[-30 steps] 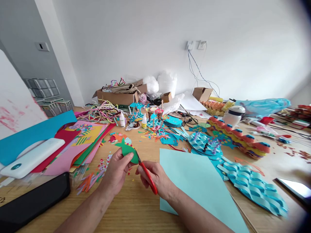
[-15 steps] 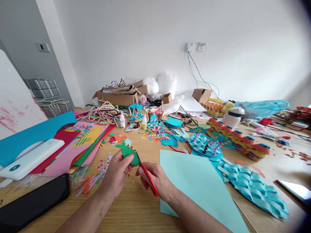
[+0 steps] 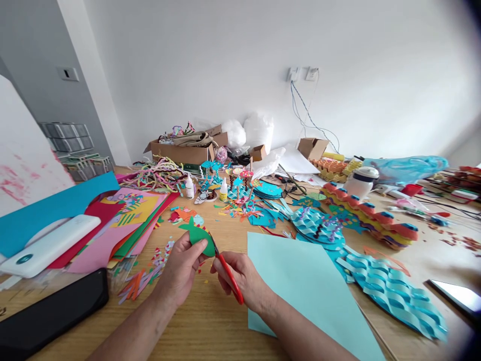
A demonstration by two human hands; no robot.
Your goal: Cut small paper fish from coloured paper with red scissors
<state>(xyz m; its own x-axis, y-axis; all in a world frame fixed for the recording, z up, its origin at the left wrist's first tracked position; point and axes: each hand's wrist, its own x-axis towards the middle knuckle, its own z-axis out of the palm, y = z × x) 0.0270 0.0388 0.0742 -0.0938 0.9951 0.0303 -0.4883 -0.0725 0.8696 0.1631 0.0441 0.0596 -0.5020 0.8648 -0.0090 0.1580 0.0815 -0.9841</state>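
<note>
Left hand (image 3: 184,268) pinches green paper cutout (image 3: 198,240), thumb on its face, held above the table (image 3: 212,326) in front of the wearer. Right hand (image 3: 246,278) grips red-handled scissors (image 3: 230,278); blades lie along the cutout's right edge, whether parted cannot be told. Hands near each other, bare wood between the forearms. Right forearm crosses the left edge of a pale blue sheet (image 3: 304,286). Left side tighter: paper strips (image 3: 137,283) near the left forearm, black slab (image 3: 56,316) beyond. Glue bottles (image 3: 223,190) stand farther back, well apart from the blades.
</note>
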